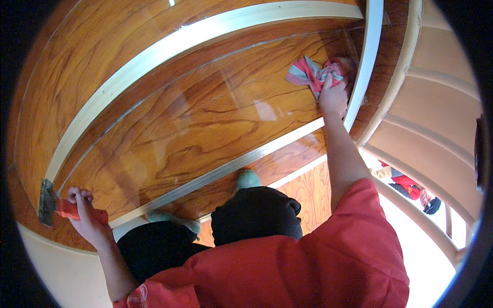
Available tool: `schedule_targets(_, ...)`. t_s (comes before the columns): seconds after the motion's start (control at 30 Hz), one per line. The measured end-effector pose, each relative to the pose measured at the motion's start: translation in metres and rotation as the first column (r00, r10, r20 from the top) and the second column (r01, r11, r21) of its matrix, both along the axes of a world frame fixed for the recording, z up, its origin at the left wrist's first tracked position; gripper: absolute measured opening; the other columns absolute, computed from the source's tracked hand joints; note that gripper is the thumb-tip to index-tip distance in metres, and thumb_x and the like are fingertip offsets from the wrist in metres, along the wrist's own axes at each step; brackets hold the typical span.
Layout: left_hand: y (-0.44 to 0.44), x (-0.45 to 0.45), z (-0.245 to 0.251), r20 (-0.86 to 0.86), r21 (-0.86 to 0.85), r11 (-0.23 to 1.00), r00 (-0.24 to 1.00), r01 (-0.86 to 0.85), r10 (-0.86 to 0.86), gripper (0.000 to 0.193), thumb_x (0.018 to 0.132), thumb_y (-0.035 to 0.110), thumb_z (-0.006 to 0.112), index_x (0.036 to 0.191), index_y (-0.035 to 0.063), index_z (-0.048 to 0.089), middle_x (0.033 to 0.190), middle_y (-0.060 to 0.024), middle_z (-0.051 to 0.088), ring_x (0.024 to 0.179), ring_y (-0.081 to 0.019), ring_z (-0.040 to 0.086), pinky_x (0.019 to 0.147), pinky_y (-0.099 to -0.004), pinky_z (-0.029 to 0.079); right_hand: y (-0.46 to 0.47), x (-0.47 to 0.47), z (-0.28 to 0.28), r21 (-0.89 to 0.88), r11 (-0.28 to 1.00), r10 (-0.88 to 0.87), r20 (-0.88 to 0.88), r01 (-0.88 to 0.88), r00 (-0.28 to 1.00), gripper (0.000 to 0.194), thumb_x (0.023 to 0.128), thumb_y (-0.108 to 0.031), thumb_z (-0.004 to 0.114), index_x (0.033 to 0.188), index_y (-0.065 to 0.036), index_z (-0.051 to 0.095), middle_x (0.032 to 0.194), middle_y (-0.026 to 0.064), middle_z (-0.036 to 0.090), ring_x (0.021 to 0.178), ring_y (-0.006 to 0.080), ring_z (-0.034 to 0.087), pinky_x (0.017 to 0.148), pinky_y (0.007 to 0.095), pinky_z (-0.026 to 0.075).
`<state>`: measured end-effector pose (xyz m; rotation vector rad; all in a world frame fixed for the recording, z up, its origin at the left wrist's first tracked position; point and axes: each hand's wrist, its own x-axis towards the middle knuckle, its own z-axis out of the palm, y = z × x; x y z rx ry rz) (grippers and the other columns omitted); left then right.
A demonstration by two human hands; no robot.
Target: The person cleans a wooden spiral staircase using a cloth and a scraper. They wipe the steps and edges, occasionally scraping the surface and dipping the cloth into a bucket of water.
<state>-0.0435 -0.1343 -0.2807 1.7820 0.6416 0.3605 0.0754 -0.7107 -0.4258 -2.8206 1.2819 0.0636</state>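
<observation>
At the left, my left hand grips the orange handle of a broad-bladed scraper, whose dark flat blade lies near the lower end of a curved pale strip. Far off at the upper right, my right hand presses a crumpled red and grey cloth onto a glossy wood-grain panel, close beside an upright pale strip. My right fingers are partly hidden by the cloth.
A pale straight strip crosses the panel's near side, by my feet in light green footwear. A cream ribbed structure curves along the right. Beyond its opening is another person in red.
</observation>
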Motion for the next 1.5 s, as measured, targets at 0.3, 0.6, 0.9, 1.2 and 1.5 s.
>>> schedule_targets(0.3, -0.010, 0.010, -0.002, 0.032, -0.035, 0.992, 0.992, 0.120, -0.119, 0.017, 0.091, 0.002, 0.056, 0.097, 0.0066, 0.040, 0.098, -0.0079, 0.050, 0.077, -0.0133, 0.049, 0.071, -0.0273, 0.040, 0.051, -0.026, -0.017, -0.029, 0.998, 0.058, 0.034, -0.057, 0.998, 0.076, 0.091, -0.061, 0.038, 0.135, 0.001, 0.043, 0.114, 0.0292, 0.062, 0.108, 0.0448, 0.059, 0.099, 0.0564, 0.039)
schedule_targets(0.6, -0.022, 0.009, 0.007, -0.049, -0.032, 0.991, 0.990, 0.128, -0.130, 0.017, 0.090, 0.004, 0.057, 0.093, 0.0077, 0.040, 0.093, -0.0073, 0.050, 0.072, -0.0119, 0.047, 0.068, -0.0261, 0.039, 0.016, -0.024, -0.006, 0.100, 0.964, 0.256, -0.107, -0.246, 0.961, 0.085, 0.090, -0.061, 0.040, 0.147, -0.001, 0.018, 0.116, 0.0328, 0.059, 0.104, 0.0457, 0.060, 0.092, 0.0472, 0.047)
schedule_targets(0.9, -0.092, 0.044, 0.010, 0.016, -0.209, 0.896, 0.917, 0.392, -0.398, 0.022, 0.087, -0.004, 0.055, 0.096, 0.0077, 0.039, 0.103, -0.0110, 0.051, 0.080, -0.0159, 0.053, 0.075, -0.0316, 0.047, 0.022, -0.019, 0.041, 0.271, 0.927, 0.270, -0.008, -0.258, 0.963, 0.062, 0.082, -0.051, 0.059, 0.095, 0.009, 0.065, 0.095, 0.0313, 0.066, 0.093, 0.0423, 0.065, 0.087, 0.0448, 0.050)
schedule_targets(1.2, -0.207, 0.104, 0.020, 0.141, -0.409, 0.669, 0.767, 0.621, -0.626, 0.015, 0.089, 0.000, 0.052, 0.100, 0.0053, 0.043, 0.118, -0.0155, 0.054, 0.096, -0.0231, 0.061, 0.082, -0.0355, 0.049, 0.008, -0.028, 0.034, 0.995, 0.081, -0.190, 0.065, -0.051, 0.980, 0.061, 0.087, -0.049, 0.060, 0.119, 0.004, 0.060, 0.112, 0.0207, 0.066, 0.093, 0.0278, 0.066, 0.088, 0.0383, 0.050)
schedule_targets(1.5, -0.212, 0.086, 0.017, -0.028, -0.417, 0.747, 0.815, 0.517, -0.579, 0.027, 0.090, 0.005, 0.054, 0.115, 0.0017, 0.045, 0.119, -0.0146, 0.053, 0.091, -0.0209, 0.061, 0.082, -0.0355, 0.049, 0.049, -0.001, 0.027, 0.671, -0.585, -0.577, 0.051, -0.456, 0.815, 0.071, 0.094, -0.060, 0.042, 0.135, -0.003, 0.045, 0.128, 0.0172, 0.057, 0.113, 0.0315, 0.058, 0.098, 0.0451, 0.046)
